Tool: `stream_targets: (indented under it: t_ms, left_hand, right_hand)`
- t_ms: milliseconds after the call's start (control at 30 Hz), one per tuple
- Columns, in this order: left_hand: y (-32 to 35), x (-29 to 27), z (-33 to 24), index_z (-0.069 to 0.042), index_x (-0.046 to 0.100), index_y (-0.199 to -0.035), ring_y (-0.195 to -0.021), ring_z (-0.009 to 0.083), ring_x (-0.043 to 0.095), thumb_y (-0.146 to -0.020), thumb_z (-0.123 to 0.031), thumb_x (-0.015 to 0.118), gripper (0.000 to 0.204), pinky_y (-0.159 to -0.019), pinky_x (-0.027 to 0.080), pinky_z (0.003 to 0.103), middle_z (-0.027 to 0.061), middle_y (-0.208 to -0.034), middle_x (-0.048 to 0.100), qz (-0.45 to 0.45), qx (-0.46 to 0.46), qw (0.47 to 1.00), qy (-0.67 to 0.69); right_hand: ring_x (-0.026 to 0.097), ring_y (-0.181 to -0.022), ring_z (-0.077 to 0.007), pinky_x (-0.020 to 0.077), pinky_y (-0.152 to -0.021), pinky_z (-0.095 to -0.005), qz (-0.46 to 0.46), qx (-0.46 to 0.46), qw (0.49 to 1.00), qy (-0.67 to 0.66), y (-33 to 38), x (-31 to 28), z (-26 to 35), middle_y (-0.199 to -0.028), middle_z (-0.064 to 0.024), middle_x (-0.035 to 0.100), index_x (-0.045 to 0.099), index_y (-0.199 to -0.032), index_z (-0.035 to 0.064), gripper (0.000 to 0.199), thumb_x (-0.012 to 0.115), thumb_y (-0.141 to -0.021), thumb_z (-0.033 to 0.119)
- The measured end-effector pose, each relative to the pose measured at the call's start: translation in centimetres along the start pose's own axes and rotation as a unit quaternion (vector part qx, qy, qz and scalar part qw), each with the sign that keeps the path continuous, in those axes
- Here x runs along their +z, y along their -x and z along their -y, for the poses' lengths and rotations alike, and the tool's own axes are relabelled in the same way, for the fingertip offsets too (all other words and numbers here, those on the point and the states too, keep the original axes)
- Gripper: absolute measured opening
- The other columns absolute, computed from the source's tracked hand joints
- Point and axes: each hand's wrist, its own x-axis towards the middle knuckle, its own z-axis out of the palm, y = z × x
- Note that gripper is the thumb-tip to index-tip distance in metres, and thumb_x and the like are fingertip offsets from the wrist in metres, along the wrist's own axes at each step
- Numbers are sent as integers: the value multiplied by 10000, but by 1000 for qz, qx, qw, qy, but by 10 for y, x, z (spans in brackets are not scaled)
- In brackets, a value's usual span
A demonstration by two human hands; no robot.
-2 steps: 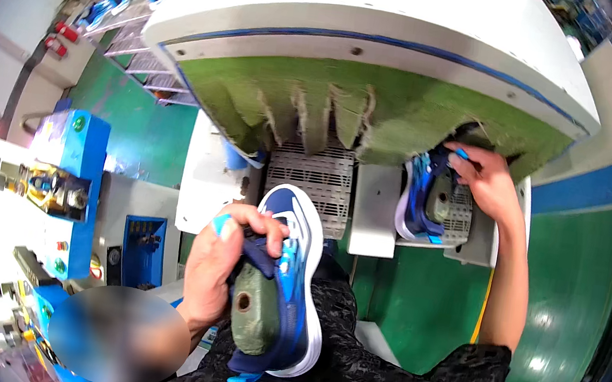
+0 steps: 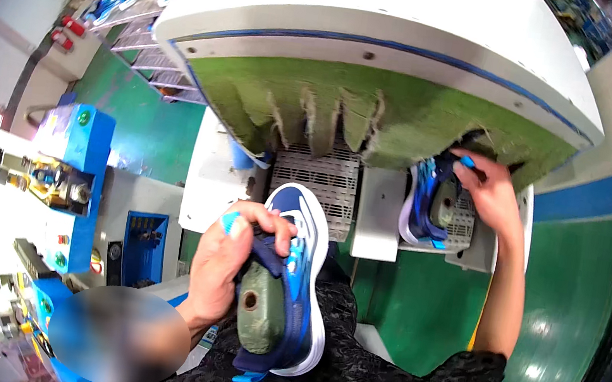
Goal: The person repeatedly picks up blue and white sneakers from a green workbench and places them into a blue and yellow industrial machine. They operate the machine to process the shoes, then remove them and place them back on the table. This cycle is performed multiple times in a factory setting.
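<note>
My left hand (image 2: 222, 261) is closed around the collar and tongue of a blue sneaker (image 2: 299, 292) with a white sole, held up in front of my body, toe pointing away. A green shoe last (image 2: 261, 317) with a round hole fills its opening. At the right, a matching sneaker (image 2: 419, 203) rests on the slatted conveyor, its toe end under the green curtain (image 2: 417, 121). My right hand (image 2: 491, 197) has its fingers closed at this second sneaker's tongue, and a bright blue bit shows at the fingertips. Another green last (image 2: 442, 204) sits inside it.
A large white machine hood (image 2: 394, 8) spans the top, its curtain slit and frayed. Beneath it run a middle slatted conveyor (image 2: 313, 184) and a white divider (image 2: 379, 213). A blue control box (image 2: 92, 184) stands at left; a shoe rack (image 2: 136, 34) is behind it.
The whole view has shifted slightly. Both hands stay at their sneakers, with the right fingers moved only a little.
</note>
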Motion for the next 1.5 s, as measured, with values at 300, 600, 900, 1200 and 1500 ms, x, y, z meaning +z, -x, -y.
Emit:
stream_targets:
  t_ms: [300, 600, 900, 1200, 1500]
  left_hand:
    - [-29, 1, -5, -27, 497, -1024, -1020, 227, 547, -1027, -400, 406, 384, -962, 397, 360, 115, -884, 596, -14, -12, 999, -47]
    - [-120, -2, 51, -7, 588, -1009, -933, 247, 629, -724, -161, 705, 344, -870, 489, 359, 96, -944, 657, 97, 6, 925, -367]
    - [73, -27, 63, -18, 550, -1230, -1129, 287, 564, -847, -83, 630, 397, -966, 446, 406, 128, -1244, 589, -117, 140, 914, -362]
    - [325, -49, 144, -21, 567, -1187, -1078, 318, 581, -878, -116, 611, 327, -961, 430, 397, 154, -1122, 624, -499, -10, 769, -400]
    - [569, 55, 309, -7, 600, -1091, -969, 273, 659, -871, -55, 605, 226, -863, 506, 363, 139, -1019, 685, -997, 37, 59, 41]
  right_hand:
    - [427, -1330, -325, 309, -1112, -369, -226, 80, 968, -72, 51, 79, 9, -1422, -243, 438, 327, -1448, -41, 725, 647, -803, 49]
    - [478, -1265, -364, 361, -1080, -415, -405, -55, 904, 123, 13, 79, 7, -1336, -231, 510, 469, -1315, -73, 449, 577, -888, 18]
    - [648, -841, -263, 522, -797, -348, 272, -495, 702, -433, 90, 168, 299, -1002, -204, 658, 614, -962, -66, 235, 561, -733, -64]
    - [549, -695, -185, 495, -621, -304, 614, -662, 198, -380, 314, 252, 403, -822, -59, 541, 604, -1181, 42, 417, 630, -787, 178]
    - [635, -803, -159, 521, -736, -278, 798, -548, 95, -232, 554, 409, 399, -978, -90, 665, 637, -1131, 18, 234, 595, -902, 43]
